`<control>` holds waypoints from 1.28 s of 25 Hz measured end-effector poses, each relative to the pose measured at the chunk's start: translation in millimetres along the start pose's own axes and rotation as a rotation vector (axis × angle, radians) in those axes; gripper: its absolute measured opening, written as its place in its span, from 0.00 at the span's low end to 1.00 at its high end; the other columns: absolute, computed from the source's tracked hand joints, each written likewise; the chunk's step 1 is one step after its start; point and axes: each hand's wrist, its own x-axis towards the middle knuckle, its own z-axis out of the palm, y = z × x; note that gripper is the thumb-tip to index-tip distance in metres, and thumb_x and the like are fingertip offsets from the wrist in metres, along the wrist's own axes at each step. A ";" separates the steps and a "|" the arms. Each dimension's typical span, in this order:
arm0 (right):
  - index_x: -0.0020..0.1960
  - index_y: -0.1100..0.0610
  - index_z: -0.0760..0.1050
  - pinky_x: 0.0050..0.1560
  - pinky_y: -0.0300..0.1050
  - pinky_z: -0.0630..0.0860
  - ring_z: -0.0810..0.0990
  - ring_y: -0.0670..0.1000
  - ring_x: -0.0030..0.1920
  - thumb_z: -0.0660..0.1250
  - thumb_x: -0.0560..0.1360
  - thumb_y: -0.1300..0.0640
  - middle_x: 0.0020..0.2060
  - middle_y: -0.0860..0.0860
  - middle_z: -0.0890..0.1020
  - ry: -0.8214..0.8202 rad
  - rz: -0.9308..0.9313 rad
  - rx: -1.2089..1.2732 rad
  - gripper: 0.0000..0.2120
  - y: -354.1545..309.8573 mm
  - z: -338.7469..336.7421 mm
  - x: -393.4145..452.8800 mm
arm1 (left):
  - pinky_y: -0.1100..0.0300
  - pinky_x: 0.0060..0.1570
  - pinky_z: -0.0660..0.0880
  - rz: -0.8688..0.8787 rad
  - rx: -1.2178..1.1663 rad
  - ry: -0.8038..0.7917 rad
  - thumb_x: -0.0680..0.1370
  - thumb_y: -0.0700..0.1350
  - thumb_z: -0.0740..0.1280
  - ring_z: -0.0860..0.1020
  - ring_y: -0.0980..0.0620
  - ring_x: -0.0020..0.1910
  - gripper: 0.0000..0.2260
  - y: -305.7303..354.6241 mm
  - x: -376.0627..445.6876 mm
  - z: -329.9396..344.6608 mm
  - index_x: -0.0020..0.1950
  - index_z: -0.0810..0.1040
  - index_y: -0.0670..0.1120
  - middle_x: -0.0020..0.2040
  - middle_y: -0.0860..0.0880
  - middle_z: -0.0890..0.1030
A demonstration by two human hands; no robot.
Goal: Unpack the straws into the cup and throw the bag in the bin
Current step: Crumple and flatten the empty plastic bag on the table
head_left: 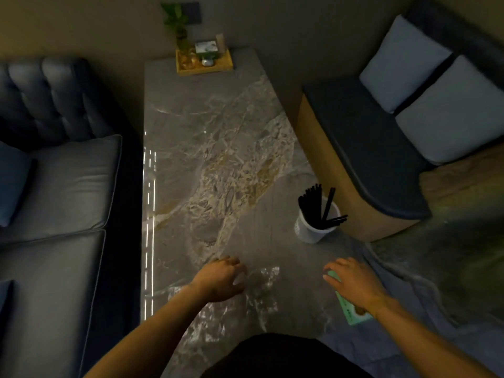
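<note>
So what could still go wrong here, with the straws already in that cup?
1. The white cup stands near the table's right edge, and some black straws lean far over its rim; a knock from the right hand might tip it or spill them.
2. The clear bag by the left hand is hard to see on the marble table, so a grab could miss it.

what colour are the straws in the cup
Black. The straws stand dark against the white cup in the head view, the only view.
</note>
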 end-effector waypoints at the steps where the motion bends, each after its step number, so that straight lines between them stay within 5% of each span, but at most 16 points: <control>1: 0.63 0.45 0.73 0.57 0.49 0.72 0.74 0.51 0.62 0.56 0.78 0.39 0.61 0.46 0.78 -0.015 0.005 -0.003 0.19 12.6 -4.3 2.0 | 0.50 0.58 0.71 -0.003 0.046 -0.012 0.75 0.61 0.61 0.74 0.46 0.61 0.20 6.9 10.1 -5.7 0.64 0.71 0.55 0.62 0.49 0.75; 9: 0.75 0.48 0.58 0.65 0.56 0.70 0.68 0.57 0.69 0.61 0.68 0.28 0.71 0.52 0.69 0.038 -0.039 0.145 0.42 72.3 -61.7 45.9 | 0.49 0.61 0.71 -0.078 0.146 0.126 0.69 0.71 0.61 0.72 0.46 0.65 0.35 53.3 83.1 -84.6 0.71 0.66 0.54 0.67 0.49 0.73; 16: 0.78 0.49 0.39 0.73 0.62 0.57 0.49 0.58 0.77 0.71 0.60 0.29 0.78 0.51 0.51 -0.011 -0.122 0.404 0.60 38.6 -80.6 91.2 | 0.49 0.74 0.60 -0.112 -0.421 0.192 0.55 0.73 0.73 0.55 0.48 0.77 0.61 101.1 122.1 -109.1 0.77 0.41 0.57 0.79 0.49 0.52; 22: 0.78 0.47 0.44 0.73 0.64 0.59 0.50 0.57 0.77 0.72 0.64 0.38 0.77 0.52 0.53 0.026 -0.144 0.497 0.52 36.7 -75.9 111.7 | 0.60 0.70 0.60 -0.128 -0.858 0.244 0.55 0.65 0.79 0.56 0.55 0.77 0.62 125.8 140.0 -94.6 0.76 0.40 0.61 0.79 0.53 0.53; 26: 0.77 0.50 0.47 0.75 0.60 0.56 0.47 0.57 0.77 0.70 0.68 0.43 0.77 0.52 0.53 0.076 -0.175 0.438 0.47 30.1 -71.6 120.1 | 0.72 0.61 0.64 -0.130 -1.055 0.257 0.58 0.61 0.80 0.61 0.68 0.68 0.58 142.5 144.6 -94.7 0.76 0.43 0.63 0.78 0.56 0.58; 29: 0.77 0.54 0.50 0.76 0.56 0.53 0.47 0.57 0.78 0.69 0.71 0.44 0.77 0.53 0.55 0.126 -0.150 0.416 0.43 21.8 -65.0 126.8 | 0.59 0.69 0.67 -0.143 -1.107 0.264 0.60 0.60 0.80 0.63 0.61 0.72 0.56 157.3 147.3 -95.9 0.76 0.46 0.63 0.77 0.55 0.60; 32: 0.71 0.57 0.64 0.72 0.55 0.64 0.62 0.57 0.74 0.68 0.72 0.49 0.71 0.56 0.69 0.323 -0.123 0.482 0.31 14.9 -61.2 126.7 | 0.46 0.75 0.58 -0.174 -1.021 0.297 0.64 0.57 0.78 0.62 0.55 0.74 0.52 170.3 148.0 -94.2 0.76 0.46 0.60 0.72 0.60 0.62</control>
